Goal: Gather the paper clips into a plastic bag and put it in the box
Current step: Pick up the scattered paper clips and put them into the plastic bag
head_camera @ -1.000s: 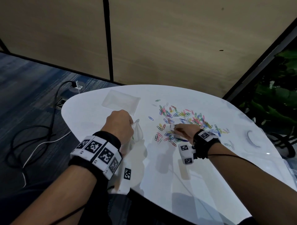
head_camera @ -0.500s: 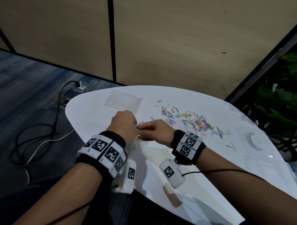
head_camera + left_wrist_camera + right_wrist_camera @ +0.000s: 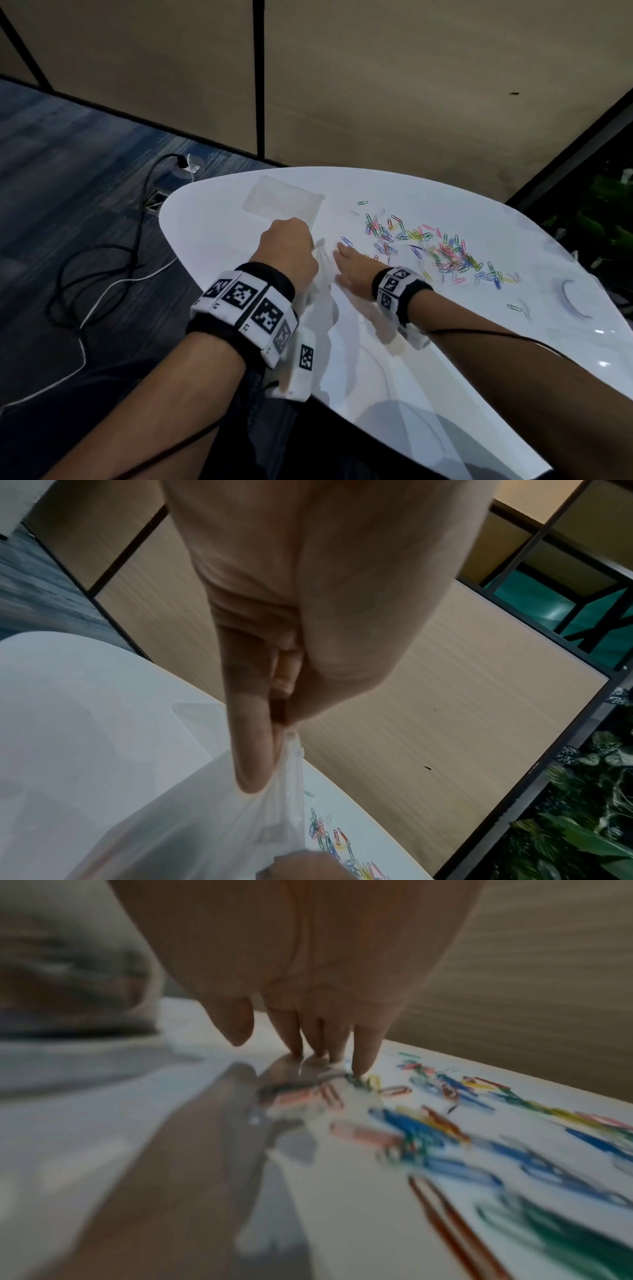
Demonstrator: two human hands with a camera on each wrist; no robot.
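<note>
Left hand [image 3: 289, 251] pinched the rim of the plastic bag [image 3: 212, 818] between thumb and forefinger; grip narrow, closed on the thin film only. The bag hung limp below the pinch, just above the near left part of the tabletop [image 3: 394, 359]. A few clips seemed to show through the film in the left wrist view, too blurred to count.

Right hand [image 3: 352, 270] lay low over the tabletop with fingers [image 3: 363, 1053] straight and together, tips touching the surface at the near edge of the paper clips [image 3: 448, 255]. It held nothing. The right wrist view was smeared.

The clips lay scattered in a loose band across the middle of the tabletop, a few strays apart on the right. A second flat clear bag [image 3: 282, 202] lay at the far left. No box could be made out with certainty.

Handling judgement: the clips are light, stiff, small and smooth, and lie flat on a glossy surface, so they are likely hard to pick singly; raking a cluster together with flat fingers and pinching the heap should serve better. They may tangle and come up in clumps. The bag is soft, near weightless and slippery, and will not hold its mouth open unaided. Best held at the rim, as here.
</note>
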